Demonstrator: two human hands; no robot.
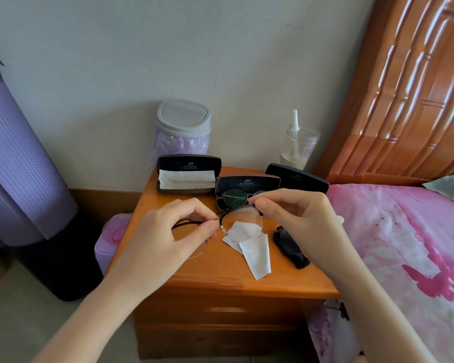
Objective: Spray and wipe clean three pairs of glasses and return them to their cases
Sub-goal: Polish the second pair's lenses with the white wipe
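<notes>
I hold a pair of clear-lensed glasses with a thin black frame point(243, 226) above the wooden nightstand point(194, 268). My left hand point(173, 231) pinches the frame near the bridge, and my right hand point(296, 218) pinches the top rim of the right lens. A white wiping cloth point(256, 255) lies on the nightstand under the lens. Behind it, an open case point(188, 174) holds a white cloth, a second open case point(247, 187) holds green-lensed glasses point(233, 196), and a third dark case point(296, 178) stands at the back right. The clear spray bottle point(298, 145) stands behind the cases.
A small lidded bin point(182, 127) sits against the wall at the back left. A black cloth point(290, 246) lies right of the white one. A pink-sheeted bed point(404, 244) and its wooden headboard point(404, 87) flank the right side. A purple rolled mat point(19, 163) stands on the left.
</notes>
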